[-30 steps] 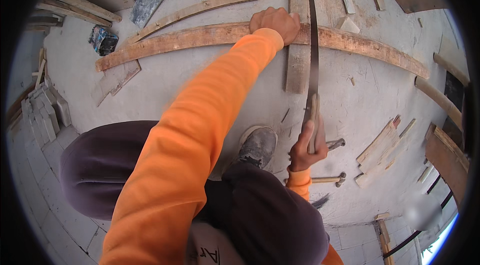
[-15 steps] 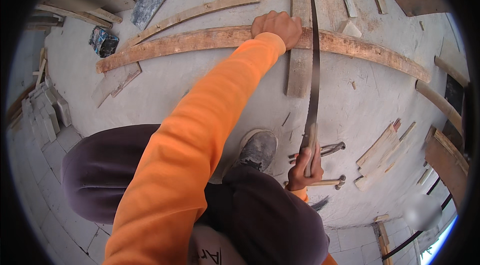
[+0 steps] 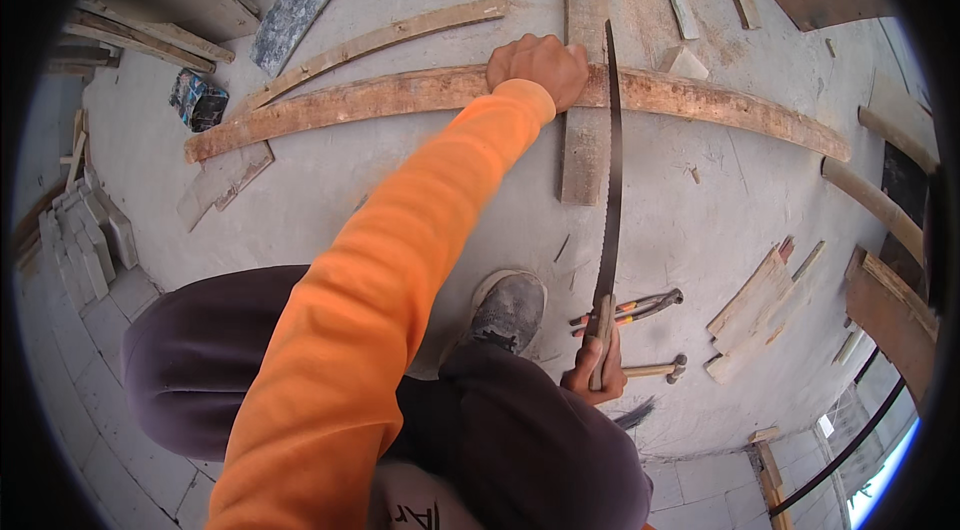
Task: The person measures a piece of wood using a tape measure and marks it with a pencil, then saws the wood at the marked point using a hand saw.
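Note:
My left hand [image 3: 535, 72] is closed on a long, rough wooden plank [image 3: 740, 113], which lies crosswise over a short grey board [image 3: 582, 165]. Just right of that hand, a handsaw [image 3: 612, 180] lies across the plank, its toothed dark blade pointing away from me. My right hand [image 3: 592, 375] grips the saw's wooden handle at the lower end. Beside it on the floor are pincers with orange-marked handles [image 3: 655, 302] and a hammer [image 3: 660, 370]. My shoe [image 3: 508, 305] is below the board.
Around me on the grey floor [image 3: 470, 210] lie a thin curved batten [image 3: 390, 35], a speckled board [image 3: 310, 0], a crumpled bag [image 3: 200, 100], wood offcuts [image 3: 750, 310], stacked pale tiles [image 3: 90, 245] and round poles [image 3: 865, 200] at the right.
The saw and my right hand have drawn back toward me, the blade's tip now nearer the plank. My left hand keeps its hold, and the whole view has shifted slightly.

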